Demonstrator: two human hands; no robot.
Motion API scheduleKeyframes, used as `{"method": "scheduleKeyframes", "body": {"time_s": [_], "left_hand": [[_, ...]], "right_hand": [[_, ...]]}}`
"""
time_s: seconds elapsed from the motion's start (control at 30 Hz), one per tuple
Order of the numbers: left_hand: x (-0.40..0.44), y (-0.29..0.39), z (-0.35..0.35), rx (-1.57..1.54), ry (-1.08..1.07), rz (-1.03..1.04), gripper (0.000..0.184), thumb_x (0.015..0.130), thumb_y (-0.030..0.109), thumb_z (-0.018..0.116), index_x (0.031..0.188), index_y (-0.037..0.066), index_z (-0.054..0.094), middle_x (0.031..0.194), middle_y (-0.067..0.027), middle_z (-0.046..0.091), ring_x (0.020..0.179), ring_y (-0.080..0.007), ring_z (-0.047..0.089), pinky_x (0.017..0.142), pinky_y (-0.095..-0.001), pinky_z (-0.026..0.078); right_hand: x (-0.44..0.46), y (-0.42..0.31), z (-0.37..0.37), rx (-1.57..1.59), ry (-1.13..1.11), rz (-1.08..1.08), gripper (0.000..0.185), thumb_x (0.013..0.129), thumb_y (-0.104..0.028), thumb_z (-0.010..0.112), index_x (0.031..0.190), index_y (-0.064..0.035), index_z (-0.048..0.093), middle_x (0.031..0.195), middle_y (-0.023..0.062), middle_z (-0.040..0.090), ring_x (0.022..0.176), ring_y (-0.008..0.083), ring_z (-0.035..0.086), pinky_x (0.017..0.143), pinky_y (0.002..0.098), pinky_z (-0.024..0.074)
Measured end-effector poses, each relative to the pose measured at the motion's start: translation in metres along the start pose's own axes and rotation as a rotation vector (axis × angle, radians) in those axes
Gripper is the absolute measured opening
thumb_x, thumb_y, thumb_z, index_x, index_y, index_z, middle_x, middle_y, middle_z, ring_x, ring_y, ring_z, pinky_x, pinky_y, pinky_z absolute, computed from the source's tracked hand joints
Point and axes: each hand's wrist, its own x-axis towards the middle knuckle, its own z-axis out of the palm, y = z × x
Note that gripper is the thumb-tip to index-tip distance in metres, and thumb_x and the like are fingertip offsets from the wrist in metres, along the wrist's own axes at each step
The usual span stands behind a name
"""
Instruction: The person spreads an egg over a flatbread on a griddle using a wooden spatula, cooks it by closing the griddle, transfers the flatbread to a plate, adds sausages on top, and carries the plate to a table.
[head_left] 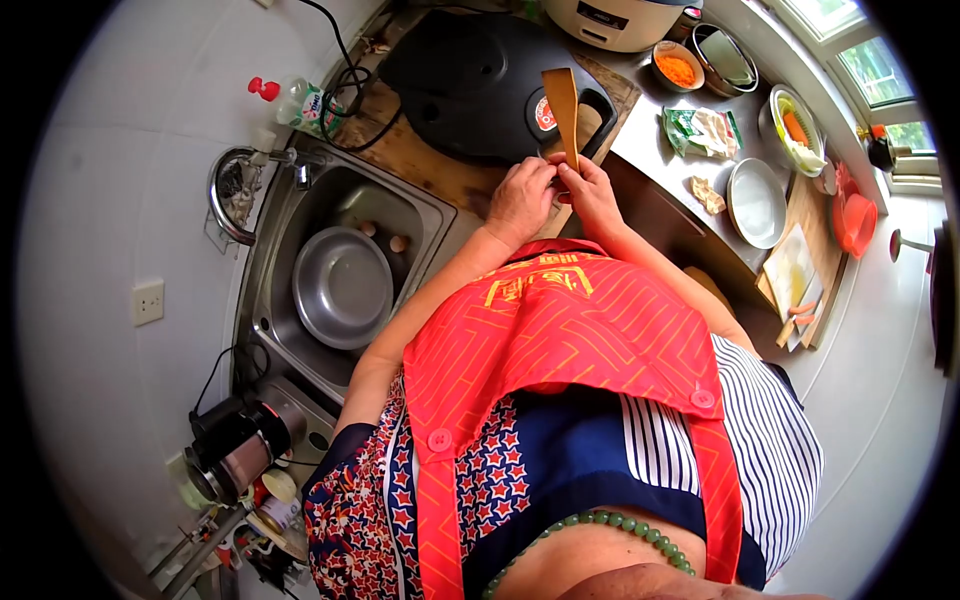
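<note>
A wooden spatula (562, 112) stands upright, its flat blade up, in front of a black electric appliance (470, 85). My right hand (592, 197) is closed around its lower part. Close beside it, my left hand (524, 200) has its fingers bent together at the spatula's lower end; whether they grip it too, or something small, is hidden. Both hands are above the red apron (570, 330), near the edge of the wooden board (400, 135).
At left is a sink with a metal basin (343, 288) and a faucet (232, 195). The right counter holds a bowl of orange shreds (677, 68), a green packet (700, 132), a white plate (757, 203) and a knife (800, 312) on a cutting board.
</note>
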Motion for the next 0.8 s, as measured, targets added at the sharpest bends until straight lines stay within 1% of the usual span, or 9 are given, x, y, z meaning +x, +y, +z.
{"method": "scheduleKeyframes", "body": {"time_s": [0.13,0.23,0.33,0.43,0.53,0.73,0.8], "left_hand": [[-0.008,-0.007,-0.004,-0.014,-0.074,-0.009,0.026,0.076,0.003,0.063,0.102,0.002,0.06,0.102,-0.0126,0.058,0.097,-0.0318,0.057,0.084,-0.0391,0.047],[-0.01,-0.008,-0.003,-0.039,-0.037,0.06,0.022,0.077,0.006,0.063,0.099,0.005,0.058,0.101,-0.0114,0.058,0.093,-0.0319,0.057,0.08,-0.0402,0.049],[-0.008,-0.004,0.004,-0.078,-0.094,0.039,0.027,0.076,0.004,0.064,0.102,0.003,0.06,0.104,-0.0123,0.059,0.097,-0.0321,0.057,0.084,-0.0393,0.048],[-0.004,0.004,0.01,-0.058,-0.101,0.068,0.028,0.075,0.004,0.065,0.102,0.004,0.06,0.106,-0.0118,0.058,0.099,-0.0317,0.056,0.085,-0.039,0.047],[0.005,0.012,0.022,-0.023,-0.067,0.118,0.031,0.073,0.003,0.066,0.103,0.003,0.06,0.108,-0.0113,0.058,0.101,-0.0311,0.055,0.087,-0.0388,0.046],[0.014,0.021,0.04,0.012,-0.07,0.08,0.034,0.071,0.002,0.067,0.105,0.003,0.06,0.109,-0.0114,0.058,0.104,-0.031,0.053,0.091,-0.0384,0.045],[0.016,0.025,0.045,0.035,-0.07,0.065,0.035,0.071,0.002,0.066,0.105,0.003,0.06,0.11,-0.0117,0.057,0.105,-0.0312,0.053,0.091,-0.0384,0.045]], "right_hand": [[-0.002,0.007,0.008,0.053,0.02,-0.029,0.021,0.096,-0.017,0.051,0.112,-0.0068,0.059,0.092,0.0002,0.064,0.071,0.0064,0.059,0.061,0.0206,0.0454],[-0.007,0.011,0.009,0.04,0.05,-0.047,0.021,0.096,-0.017,0.051,0.111,-0.0066,0.06,0.095,0.0008,0.065,0.072,0.0066,0.059,0.061,0.0206,0.0451],[-0.012,0.011,0.002,0.069,0.089,-0.048,0.02,0.096,-0.017,0.051,0.111,-0.0064,0.06,0.095,0.0008,0.065,0.073,0.0069,0.06,0.061,0.021,0.045],[-0.017,0.004,-0.007,0.025,0.154,-0.006,0.02,0.095,-0.016,0.051,0.111,-0.0062,0.06,0.095,0.0005,0.065,0.073,0.0073,0.06,0.062,0.0214,0.0456],[-0.009,0.008,-0.027,0.024,0.155,-0.046,0.02,0.095,-0.016,0.051,0.11,-0.0063,0.06,0.095,0.0006,0.065,0.073,0.0077,0.06,0.061,0.0214,0.0456],[0.001,0.002,-0.047,-0.092,0.14,-0.074,0.019,0.094,-0.016,0.053,0.107,-0.0053,0.062,0.089,0.0,0.063,0.073,0.0069,0.057,0.062,0.0228,0.0469],[0.002,0.004,-0.053,-0.059,0.122,-0.08,0.019,0.094,-0.015,0.053,0.107,-0.0047,0.062,0.087,-0.0002,0.063,0.074,0.0067,0.056,0.063,0.0231,0.047]]}}
